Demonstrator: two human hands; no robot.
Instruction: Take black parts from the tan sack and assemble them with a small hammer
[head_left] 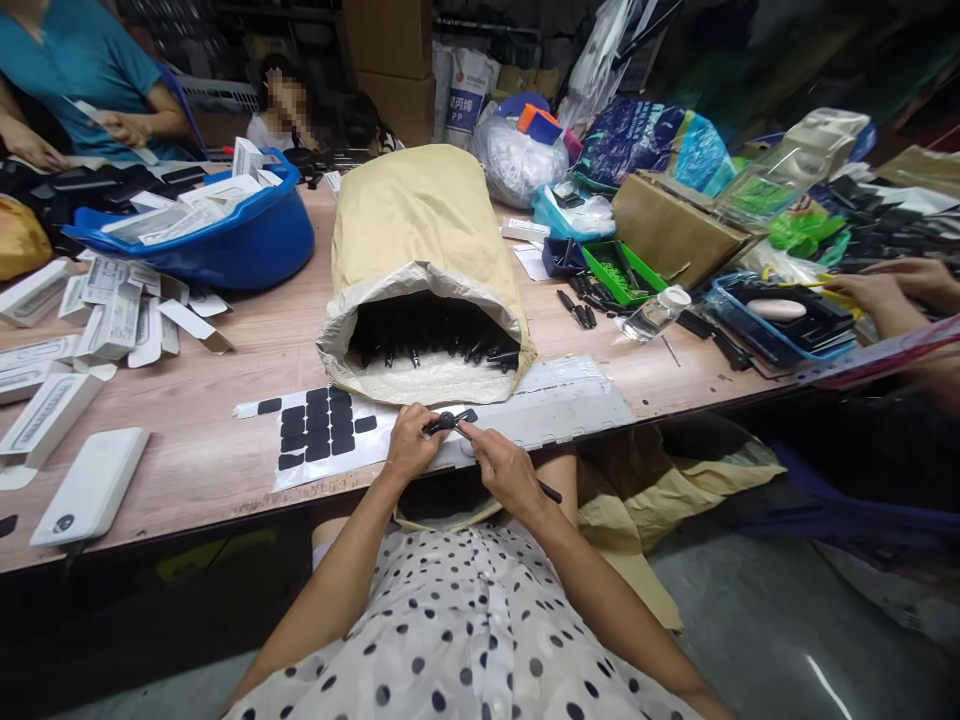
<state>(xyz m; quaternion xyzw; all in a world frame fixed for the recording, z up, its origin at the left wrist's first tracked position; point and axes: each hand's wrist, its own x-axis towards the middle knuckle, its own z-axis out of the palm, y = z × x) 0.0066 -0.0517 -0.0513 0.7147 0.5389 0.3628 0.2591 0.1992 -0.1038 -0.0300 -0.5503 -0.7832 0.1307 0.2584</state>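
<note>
At the table's front edge, my left hand is closed on a small black part, its exact kind too small to tell. My right hand grips a slim tool with a black handle, whose end sticks out below the palm; its tip meets the black part. A small dark patch shows by the right fingertips. To the left lies a white sheet of rounded black stickers. Just beyond my hands, an open paper sack lies on its side with black pieces inside.
Left stand a blue basin of white boxes, loose boxes and a white device. Right are a green tray, a bottle, a cardboard box and a co-worker's hands. Another person sits across the table.
</note>
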